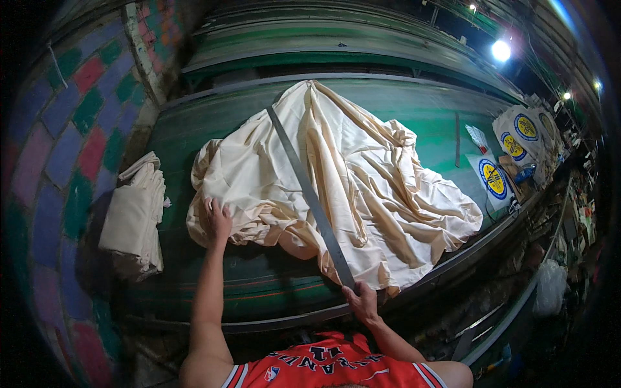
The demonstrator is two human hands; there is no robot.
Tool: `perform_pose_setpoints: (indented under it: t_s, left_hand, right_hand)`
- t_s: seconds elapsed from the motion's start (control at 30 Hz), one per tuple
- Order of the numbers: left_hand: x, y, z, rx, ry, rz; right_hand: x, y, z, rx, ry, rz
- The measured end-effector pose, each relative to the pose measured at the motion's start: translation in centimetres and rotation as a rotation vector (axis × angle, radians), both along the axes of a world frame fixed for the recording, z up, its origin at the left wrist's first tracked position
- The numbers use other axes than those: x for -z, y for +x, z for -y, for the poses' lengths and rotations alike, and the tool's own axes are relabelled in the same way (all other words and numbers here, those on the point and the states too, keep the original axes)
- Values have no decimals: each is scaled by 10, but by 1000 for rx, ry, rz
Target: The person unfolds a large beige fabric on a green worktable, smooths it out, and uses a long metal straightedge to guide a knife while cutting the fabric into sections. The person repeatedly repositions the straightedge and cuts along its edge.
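A large cream cloth (388, 174) lies in loose folds over the green table (259, 275), its peak reaching the far edge. Across it runs a long flat grey metal ruler (308, 187), slanting from the upper left of the cloth down to the near edge. The ruler's near end is gripped by my right hand (363, 302), fingers wrapped round it. My left hand (218, 221) rests on the cloth's left part with its fingers spread out; the fingertips lie against the fabric.
A folded stack of cream cloth (132, 220) sits at the table's left end, beside a painted brick wall (65, 161). On the right lie printed sheets with round blue-and-yellow emblems (493, 178), a thin dark strip (457, 140) and a blue item (525, 172). A clear plastic bag (550, 288) hangs lower right.
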State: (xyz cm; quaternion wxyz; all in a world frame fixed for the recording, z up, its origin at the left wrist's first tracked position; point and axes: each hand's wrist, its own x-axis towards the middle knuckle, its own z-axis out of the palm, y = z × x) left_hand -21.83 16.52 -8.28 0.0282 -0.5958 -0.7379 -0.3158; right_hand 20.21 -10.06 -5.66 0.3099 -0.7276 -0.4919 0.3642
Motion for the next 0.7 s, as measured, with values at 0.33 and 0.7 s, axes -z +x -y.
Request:
perform_pose_setpoints:
  t_s: [0.33, 0.7]
  left_hand:
    - [23, -35, -56, -163, -250, 43]
    - [10, -36, -48, -139, -196, 343]
  right_hand:
    - [21, -1, 70, 51, -114, -14]
    - [10, -24, 49, -8, -75, -25]
